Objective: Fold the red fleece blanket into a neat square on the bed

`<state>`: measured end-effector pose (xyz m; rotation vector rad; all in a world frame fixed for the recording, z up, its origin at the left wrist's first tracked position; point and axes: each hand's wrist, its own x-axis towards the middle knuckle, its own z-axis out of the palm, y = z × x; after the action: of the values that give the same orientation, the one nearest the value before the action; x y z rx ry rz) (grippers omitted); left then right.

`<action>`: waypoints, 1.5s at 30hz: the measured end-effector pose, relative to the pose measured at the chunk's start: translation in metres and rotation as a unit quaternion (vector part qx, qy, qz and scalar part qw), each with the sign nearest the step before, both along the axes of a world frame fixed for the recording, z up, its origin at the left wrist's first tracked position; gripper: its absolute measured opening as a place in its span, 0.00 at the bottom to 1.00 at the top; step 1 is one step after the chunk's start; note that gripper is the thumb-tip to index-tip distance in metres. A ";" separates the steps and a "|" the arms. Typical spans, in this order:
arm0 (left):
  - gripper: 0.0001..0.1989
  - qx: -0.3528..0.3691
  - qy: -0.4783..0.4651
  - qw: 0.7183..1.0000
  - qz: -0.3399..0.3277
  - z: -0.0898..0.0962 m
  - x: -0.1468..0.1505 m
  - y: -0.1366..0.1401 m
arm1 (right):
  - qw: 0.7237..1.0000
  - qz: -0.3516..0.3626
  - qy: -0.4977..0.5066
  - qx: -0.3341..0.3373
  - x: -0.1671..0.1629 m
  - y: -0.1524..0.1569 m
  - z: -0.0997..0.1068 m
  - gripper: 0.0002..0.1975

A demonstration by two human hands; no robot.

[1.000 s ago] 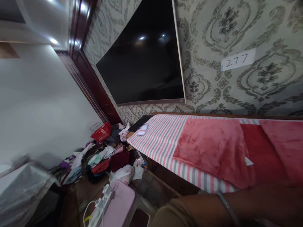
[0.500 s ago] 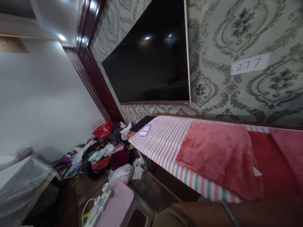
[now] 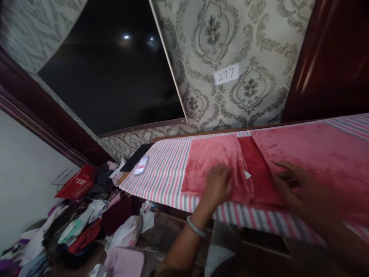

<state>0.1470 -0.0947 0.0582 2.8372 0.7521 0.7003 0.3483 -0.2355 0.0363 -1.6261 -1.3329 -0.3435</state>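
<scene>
A pink and red plush cloth [image 3: 198, 154] lies folded on a striped ironing board [image 3: 164, 165]. My left hand [image 3: 220, 182], with a bracelet on its wrist, rests on the folded left part, its fingers bent over the pile and holding nothing visible. To the right, my right hand [image 3: 295, 188] hovers at or just over the cloth, blurred by motion, thumb and fingers apart; contact is unclear. Between the hands runs a deeper red strip [image 3: 256, 169] of the fabric. A small white tag [image 3: 247, 175] sticks out at the folded part's edge.
Near the board's left tip lies a blurred-out phone-like item [image 3: 141, 165]. Clothes [image 3: 86, 227] are heaped on the floor beside a red basket [image 3: 79, 181]. A pink stool [image 3: 125, 261] stands below. Behind are a television [image 3: 115, 69] and a "277" paper [image 3: 226, 74].
The view has swung right and down onto the board. Both hands now show over the plush cloth; before, only a forearm showed at the lower right.
</scene>
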 end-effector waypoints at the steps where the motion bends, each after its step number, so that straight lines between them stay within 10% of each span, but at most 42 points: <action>1: 0.24 -0.010 0.016 0.998 0.063 0.000 -0.011 0.010 | 1.000 0.014 -0.001 -0.010 0.003 0.010 -0.006 0.19; 4: 0.29 -0.015 0.082 0.978 0.190 -0.003 -0.035 0.030 | 0.995 0.042 -0.014 -0.089 0.009 0.042 -0.026 0.23; 9: 0.32 -0.020 0.131 0.966 0.220 -0.016 -0.042 0.038 | 0.977 -0.007 -0.061 -0.205 -0.009 0.072 -0.039 0.24; 19: 0.32 -0.007 0.091 0.981 0.173 -0.025 -0.033 0.023 | 0.988 0.024 0.022 -0.151 -0.019 0.086 -0.044 0.25; 30: 0.34 -0.027 0.107 0.976 0.190 -0.022 -0.029 0.019 | 0.967 0.014 0.040 -0.253 -0.056 0.055 -0.028 0.36; 36: 0.35 -0.048 0.124 0.971 0.199 -0.016 -0.027 0.015 | 0.973 0.096 0.083 -0.193 -0.051 0.052 -0.027 0.26; 45: 0.41 -0.126 0.132 0.968 0.175 -0.008 -0.031 0.019 | 0.950 0.024 0.018 -0.309 -0.052 0.043 -0.025 0.26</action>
<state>0.1164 -0.0758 0.0506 2.6163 1.3034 0.2355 0.2966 -0.1926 0.0118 -2.0893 -1.5419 0.1587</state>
